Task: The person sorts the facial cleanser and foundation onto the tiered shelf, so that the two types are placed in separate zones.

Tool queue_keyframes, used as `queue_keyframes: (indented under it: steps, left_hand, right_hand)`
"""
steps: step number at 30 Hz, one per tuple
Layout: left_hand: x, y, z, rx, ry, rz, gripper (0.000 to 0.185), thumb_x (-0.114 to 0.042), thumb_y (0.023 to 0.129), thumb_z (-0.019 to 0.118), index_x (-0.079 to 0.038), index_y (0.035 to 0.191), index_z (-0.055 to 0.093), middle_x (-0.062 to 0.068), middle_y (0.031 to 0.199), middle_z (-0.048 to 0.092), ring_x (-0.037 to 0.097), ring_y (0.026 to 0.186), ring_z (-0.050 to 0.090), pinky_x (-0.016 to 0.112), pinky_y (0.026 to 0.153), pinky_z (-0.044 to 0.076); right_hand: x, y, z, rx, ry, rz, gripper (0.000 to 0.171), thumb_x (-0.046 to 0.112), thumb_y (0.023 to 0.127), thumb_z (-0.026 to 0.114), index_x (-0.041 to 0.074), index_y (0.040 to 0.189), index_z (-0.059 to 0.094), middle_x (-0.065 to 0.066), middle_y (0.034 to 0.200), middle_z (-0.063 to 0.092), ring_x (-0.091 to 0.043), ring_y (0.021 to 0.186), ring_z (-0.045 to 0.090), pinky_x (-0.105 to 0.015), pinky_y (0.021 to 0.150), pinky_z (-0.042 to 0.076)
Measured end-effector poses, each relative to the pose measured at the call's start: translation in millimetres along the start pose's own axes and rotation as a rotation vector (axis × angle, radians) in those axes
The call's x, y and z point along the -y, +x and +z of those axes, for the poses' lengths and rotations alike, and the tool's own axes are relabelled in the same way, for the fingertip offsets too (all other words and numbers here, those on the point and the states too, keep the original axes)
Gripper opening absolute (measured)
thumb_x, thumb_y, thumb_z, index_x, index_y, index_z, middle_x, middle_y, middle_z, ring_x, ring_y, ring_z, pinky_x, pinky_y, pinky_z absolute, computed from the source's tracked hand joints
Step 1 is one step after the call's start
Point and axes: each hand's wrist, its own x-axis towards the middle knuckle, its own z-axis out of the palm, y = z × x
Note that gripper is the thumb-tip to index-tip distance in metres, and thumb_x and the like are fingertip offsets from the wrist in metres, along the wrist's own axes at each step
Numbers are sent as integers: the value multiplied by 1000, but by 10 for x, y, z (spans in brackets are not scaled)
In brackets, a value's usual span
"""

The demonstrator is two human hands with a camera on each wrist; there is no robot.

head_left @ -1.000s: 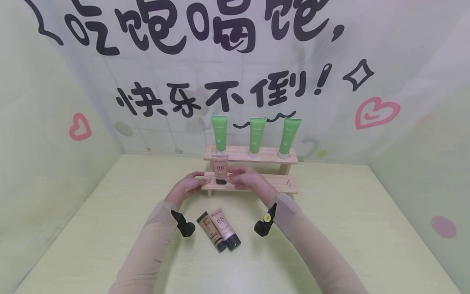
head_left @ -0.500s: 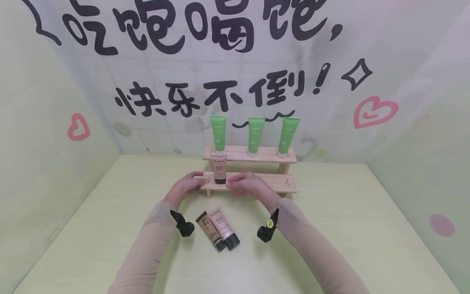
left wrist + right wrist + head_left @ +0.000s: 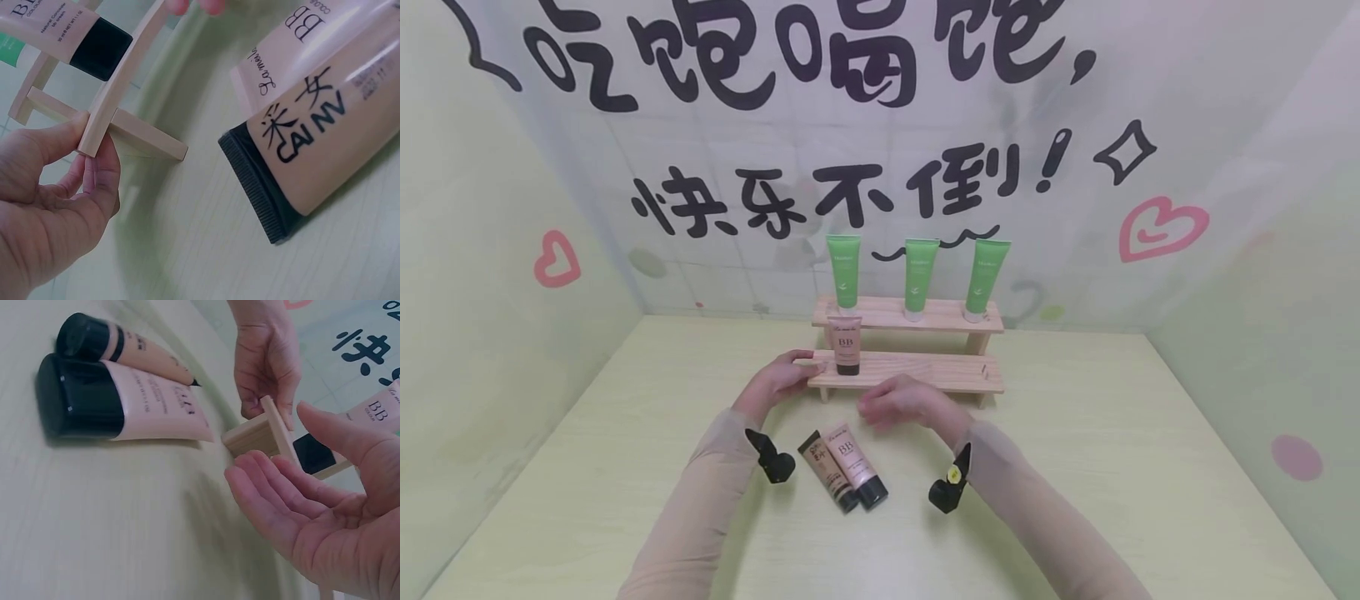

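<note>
My left hand (image 3: 777, 381) pinches the left end of the lower board of a two-step wooden stand (image 3: 925, 371). In the left wrist view the thumb lies on top of the board and the fingers are beneath. A pink BB cream tube (image 3: 847, 343) stands cap down on that board, near its left end. Just in front of the stand, my right hand (image 3: 912, 403) hovers, holding nothing; its fingers are relaxed and apart in the right wrist view. Below it on the table lie another pink BB cream tube (image 3: 854, 465) and a tan tube with black ends (image 3: 826, 468), side by side.
Three green tubes, left (image 3: 844, 271), middle (image 3: 920, 277) and right (image 3: 987, 277), stand on the upper board. A printed fabric wall (image 3: 760, 275) rises behind the pale table (image 3: 1075, 467), with further walls at both sides.
My right hand has left the standing pink tube and drawn back toward the lying tubes. The standing tube stays upright on the board. My left hand keeps its place on the stand.
</note>
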Motion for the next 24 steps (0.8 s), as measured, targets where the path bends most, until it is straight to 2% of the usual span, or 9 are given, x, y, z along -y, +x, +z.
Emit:
queue_keyframes:
  steps: [4,13,18,24]
  left_hand:
    - [-1,5,2,6,-10,0,58,-11,92,52,0,141,23,24,139,35,32,125,42,37,108,34]
    - [16,18,-8,2,3,6,58,-12,92,51,1,141,23,23,138,36,25,115,48,37,107,36]
    - [15,11,-5,4,4,8,59,-13,92,52,1,141,23,23,138,36,24,114,48,37,108,35]
    - [6,10,2,3,-1,1,59,-12,92,52,0,141,23,23,138,36,25,115,49,36,107,36]
  right_hand:
    - [-67,-1,35,40,2,34,39,16,85,62,-5,118,56,-22,112,63,-31,99,63,-37,82,55]
    - [-167,10,139,54,-50,81,39,16,82,65,-6,114,56,-20,103,66,-27,88,66,-36,73,57]
    - [-176,15,185,51,-52,103,41,13,81,66,-6,115,54,-19,102,65,-25,85,65,-35,71,57]
    - [-142,21,250,12,-113,112,38,11,76,71,-6,108,59,-15,94,67,-23,79,66,-32,69,57]
